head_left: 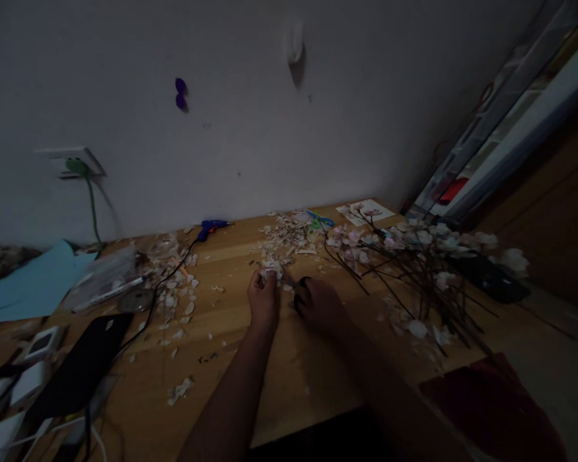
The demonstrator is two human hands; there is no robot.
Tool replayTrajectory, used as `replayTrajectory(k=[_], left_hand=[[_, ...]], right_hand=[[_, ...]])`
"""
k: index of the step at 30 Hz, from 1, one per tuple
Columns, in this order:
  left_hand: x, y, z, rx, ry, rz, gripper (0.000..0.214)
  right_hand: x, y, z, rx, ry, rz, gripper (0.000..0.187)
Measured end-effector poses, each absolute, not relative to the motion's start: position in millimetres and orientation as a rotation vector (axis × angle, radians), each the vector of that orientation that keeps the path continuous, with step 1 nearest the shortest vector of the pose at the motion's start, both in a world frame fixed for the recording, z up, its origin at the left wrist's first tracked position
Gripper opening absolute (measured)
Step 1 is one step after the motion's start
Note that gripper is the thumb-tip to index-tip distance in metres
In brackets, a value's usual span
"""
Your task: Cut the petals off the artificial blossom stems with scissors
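My left hand (264, 296) rests on the wooden table (231, 378), its fingers pinched on a small pale paper petal piece (271, 273). Just to its right, my right hand (318, 303) grips black-handled scissors (299, 290), whose blades point toward the piece. A heap of pale paper scraps (286, 240) lies right behind both hands. The light is dim and fine detail is hard to see.
Wire stems with pink-white paper flowers (414, 256) lie at the right. A blue glue gun (212, 227) with a black cord, green-blue scissors (320, 220), a plastic bag (103, 279), a black phone (84, 366) and white boxes (29, 378) sit left. The wall stands behind the table.
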State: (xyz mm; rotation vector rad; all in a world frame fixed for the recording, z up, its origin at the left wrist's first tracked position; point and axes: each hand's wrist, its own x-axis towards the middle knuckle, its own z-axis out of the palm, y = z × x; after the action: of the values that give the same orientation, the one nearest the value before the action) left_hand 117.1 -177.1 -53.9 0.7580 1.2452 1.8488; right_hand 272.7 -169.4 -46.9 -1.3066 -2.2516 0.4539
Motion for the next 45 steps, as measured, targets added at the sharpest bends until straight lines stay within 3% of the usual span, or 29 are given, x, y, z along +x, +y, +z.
replayTrajectory(k=[13, 19, 26, 35, 45], left_hand=[[115, -180, -46, 1.065, 1.505, 1.662, 0.02], [106, -179, -47, 1.17, 1.544, 1.571, 0.017], [102, -177, -42, 0.992, 1.38, 1.641, 0.029], [102, -177, -46, 1.024, 1.372, 1.621, 0.026], [101, -176, -47, 1.1, 1.385, 1.484, 0.033]], right_hand=[[274, -165, -49, -1.405, -2.208, 0.494, 0.009], [277, -163, -51, -1.433, -2.179, 0.544, 0.009], [280, -160, -59, -1.449, -2.138, 0.605, 0.01], [274, -167, -50, -1.449, -2.187, 0.427, 0.021], [277, -164, -53, -1.475, -2.17, 0.49, 0.014]])
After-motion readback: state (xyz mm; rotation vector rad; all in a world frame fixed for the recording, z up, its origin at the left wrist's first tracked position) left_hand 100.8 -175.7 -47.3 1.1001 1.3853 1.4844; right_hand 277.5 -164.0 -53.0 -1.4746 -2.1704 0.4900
